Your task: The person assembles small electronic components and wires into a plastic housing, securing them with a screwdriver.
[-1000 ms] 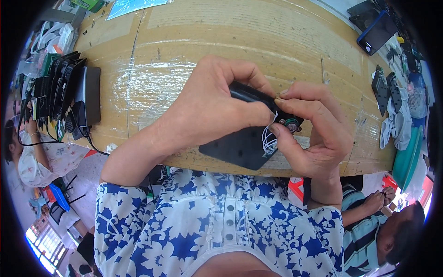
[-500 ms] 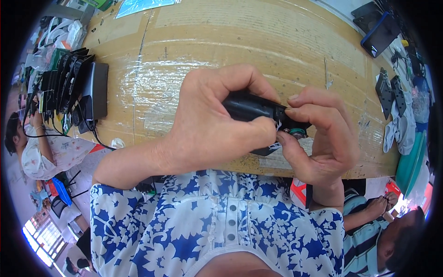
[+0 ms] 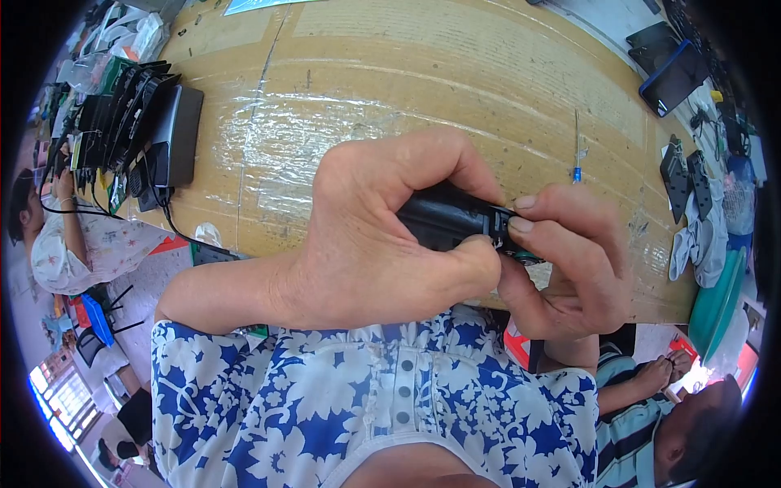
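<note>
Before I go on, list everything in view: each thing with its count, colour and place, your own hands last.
black device: one, black, clasped in both hands above the table's near edge
table: one, tan wood with clear tape patches, fills the upper view
black flat units: a stack, count unclear, far left on the table
blue-tipped tool: one, thin, right of centre
tablet: one, blue-edged, far right corner
other people: two, seated lower left and lower right
left hand: wrapped around the device
right hand: pinching the device's right end
</note>
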`<state>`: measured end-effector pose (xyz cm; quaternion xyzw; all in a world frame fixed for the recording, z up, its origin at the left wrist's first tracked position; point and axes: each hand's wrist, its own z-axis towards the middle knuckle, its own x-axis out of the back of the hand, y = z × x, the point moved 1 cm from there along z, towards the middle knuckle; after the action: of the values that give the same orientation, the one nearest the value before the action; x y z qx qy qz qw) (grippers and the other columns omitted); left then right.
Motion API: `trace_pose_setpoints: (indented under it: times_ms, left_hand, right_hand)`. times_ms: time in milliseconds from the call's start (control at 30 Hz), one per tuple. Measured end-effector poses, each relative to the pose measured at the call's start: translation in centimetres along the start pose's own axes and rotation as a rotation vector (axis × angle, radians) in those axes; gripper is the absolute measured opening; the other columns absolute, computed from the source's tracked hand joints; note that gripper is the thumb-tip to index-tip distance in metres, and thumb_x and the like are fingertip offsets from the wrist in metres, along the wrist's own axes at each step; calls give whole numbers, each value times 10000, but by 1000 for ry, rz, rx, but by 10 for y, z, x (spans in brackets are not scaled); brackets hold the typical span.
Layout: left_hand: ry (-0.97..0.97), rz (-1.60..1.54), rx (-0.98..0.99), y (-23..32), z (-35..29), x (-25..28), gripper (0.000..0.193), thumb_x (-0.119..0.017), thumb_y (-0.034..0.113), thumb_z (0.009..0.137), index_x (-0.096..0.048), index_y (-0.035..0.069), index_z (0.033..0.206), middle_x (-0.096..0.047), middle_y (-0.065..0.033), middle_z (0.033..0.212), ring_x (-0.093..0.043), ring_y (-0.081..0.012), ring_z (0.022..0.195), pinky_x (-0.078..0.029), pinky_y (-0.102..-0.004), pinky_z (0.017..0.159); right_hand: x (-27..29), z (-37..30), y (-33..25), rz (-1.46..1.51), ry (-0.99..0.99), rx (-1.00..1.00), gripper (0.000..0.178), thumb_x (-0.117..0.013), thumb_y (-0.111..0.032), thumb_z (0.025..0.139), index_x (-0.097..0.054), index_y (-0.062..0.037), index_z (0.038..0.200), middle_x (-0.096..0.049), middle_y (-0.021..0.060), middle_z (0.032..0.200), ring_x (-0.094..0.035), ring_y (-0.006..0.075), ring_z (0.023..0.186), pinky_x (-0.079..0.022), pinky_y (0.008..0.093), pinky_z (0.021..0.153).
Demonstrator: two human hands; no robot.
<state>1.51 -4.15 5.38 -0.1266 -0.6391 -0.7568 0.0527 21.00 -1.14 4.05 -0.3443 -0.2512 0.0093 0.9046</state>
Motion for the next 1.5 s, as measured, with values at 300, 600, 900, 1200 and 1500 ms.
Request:
trace_pose_setpoints:
  times_ms: [300, 600, 900, 1200, 1500]
  left_hand:
    - [63, 95, -55, -5, 0, -4, 173, -727, 16, 669, -665, 22, 831, -613, 25, 728, -532, -13, 652, -427, -192, 555]
    - [72, 81, -57, 8, -12, -2, 209, -731, 2, 681, -644, -7, 871, -632, -16, 748, -541, -34, 643, -413, -199, 546]
    - [112, 131, -387, 14, -17, -4, 270, -749, -30, 648, -629, -39, 889, -652, -96, 748, -610, -144, 614, -443, -240, 526]
    - [93, 161, -577, 7, -18, -3, 327, -779, -15, 667, -634, -34, 960, -681, -133, 768, -658, -211, 617, -505, -276, 542]
    - [134, 222, -324, 15, -20, -3, 179, -732, 1, 644, -655, -5, 805, -646, -61, 706, -611, -111, 599, -464, -244, 529]
  right_hand:
    - [-1, 0, 0, -53, -44, 41, 373, -807, 100, 618, -698, 17, 966, -655, 177, 974, -659, 274, 749, -528, 318, 598]
    - [3, 1, -8, 103, -56, -131, 391, -845, 68, 641, -680, -17, 986, -664, 162, 987, -681, 248, 839, -558, 317, 685]
    - [1, -9, -13, 162, 52, 33, 386, -846, 61, 668, -673, 2, 1008, -658, 177, 1026, -678, 269, 838, -545, 319, 661]
    - [-3, -16, -19, 185, 95, 89, 389, -754, 119, 635, -697, 30, 1009, -649, 196, 1061, -668, 278, 808, -539, 318, 659]
    - [-1, -8, -13, -33, -42, 223, 357, -789, 58, 653, -688, 62, 995, -658, 182, 979, -672, 269, 769, -547, 330, 633]
